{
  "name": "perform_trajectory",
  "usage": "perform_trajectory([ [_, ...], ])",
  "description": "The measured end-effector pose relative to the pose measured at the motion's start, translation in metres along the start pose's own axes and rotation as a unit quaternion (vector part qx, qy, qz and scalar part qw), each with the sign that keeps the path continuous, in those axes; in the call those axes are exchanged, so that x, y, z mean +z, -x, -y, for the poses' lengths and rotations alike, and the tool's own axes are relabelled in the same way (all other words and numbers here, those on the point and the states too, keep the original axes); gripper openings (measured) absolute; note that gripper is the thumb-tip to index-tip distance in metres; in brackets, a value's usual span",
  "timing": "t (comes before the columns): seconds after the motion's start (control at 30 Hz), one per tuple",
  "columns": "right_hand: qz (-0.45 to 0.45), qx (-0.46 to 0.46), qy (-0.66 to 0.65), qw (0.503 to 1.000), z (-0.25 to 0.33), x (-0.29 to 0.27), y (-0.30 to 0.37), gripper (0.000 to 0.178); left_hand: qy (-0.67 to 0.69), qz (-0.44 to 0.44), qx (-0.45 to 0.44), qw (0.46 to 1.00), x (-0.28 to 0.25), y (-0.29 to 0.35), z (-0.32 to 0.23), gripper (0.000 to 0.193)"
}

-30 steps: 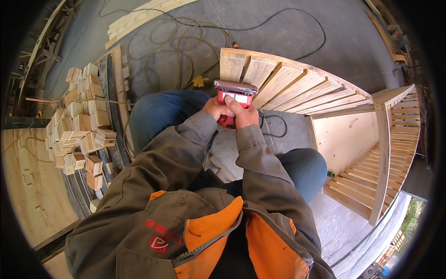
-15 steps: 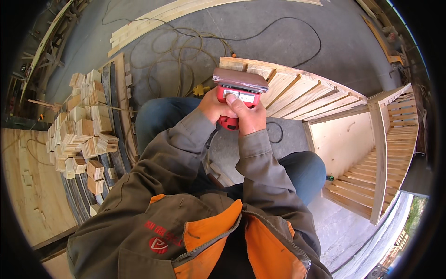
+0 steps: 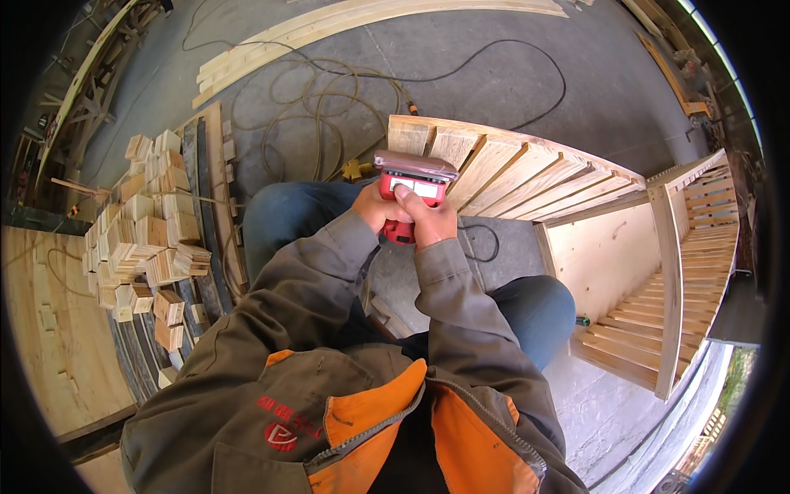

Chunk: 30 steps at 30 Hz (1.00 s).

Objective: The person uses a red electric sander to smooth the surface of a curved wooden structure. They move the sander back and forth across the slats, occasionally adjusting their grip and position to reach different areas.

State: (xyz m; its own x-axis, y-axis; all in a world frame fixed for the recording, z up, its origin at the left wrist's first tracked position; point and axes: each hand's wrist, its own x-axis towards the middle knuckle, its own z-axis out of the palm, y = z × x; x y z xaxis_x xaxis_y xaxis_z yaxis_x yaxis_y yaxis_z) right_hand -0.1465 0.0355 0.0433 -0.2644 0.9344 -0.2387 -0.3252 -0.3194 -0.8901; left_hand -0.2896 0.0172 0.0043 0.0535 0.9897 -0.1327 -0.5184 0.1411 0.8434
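Note:
Between my knees I hold a red electric sander (image 3: 401,232) with both hands, its dark sanding pad tipped up and away from me. My left hand (image 3: 377,205) wraps the left side of its body. Around the right side closes my right hand (image 3: 434,221), a thumb lying across the pale label. Just past the sander stands a slatted wooden panel (image 3: 510,169), part of a wooden frame. The pad is close to the panel's left end; whether they touch, I cannot tell.
Cut wood blocks (image 3: 148,235) are piled on dark rails at the left. A coiled hose (image 3: 329,115) and black cable lie on the grey floor ahead. Long boards (image 3: 329,29) stretch along the far side. A slatted wooden piece (image 3: 658,305) stands at the right.
Both hands have brought the sander a little nearer to me and slightly left. More of the panel's left end now shows.

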Motion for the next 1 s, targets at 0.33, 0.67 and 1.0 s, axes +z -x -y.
perform_trajectory([
  [0.33, 0.018, -0.062, -0.016, 0.998, 0.035, 0.008, 0.011, 0.043, -0.036, 0.020, 0.039, 0.998, 0.032, 0.002, -0.032, 0.064],
  [0.67, 0.022, -0.080, -0.026, 0.996, 0.044, 0.017, 0.014, 0.046, -0.059, 0.012, 0.061, 0.996, 0.039, 0.007, -0.050, 0.065],
  [1.0, 0.026, -0.047, -0.001, 0.999, 0.024, 0.007, 0.007, 0.048, -0.018, 0.025, 0.031, 0.999, 0.027, 0.010, -0.035, 0.065],
])
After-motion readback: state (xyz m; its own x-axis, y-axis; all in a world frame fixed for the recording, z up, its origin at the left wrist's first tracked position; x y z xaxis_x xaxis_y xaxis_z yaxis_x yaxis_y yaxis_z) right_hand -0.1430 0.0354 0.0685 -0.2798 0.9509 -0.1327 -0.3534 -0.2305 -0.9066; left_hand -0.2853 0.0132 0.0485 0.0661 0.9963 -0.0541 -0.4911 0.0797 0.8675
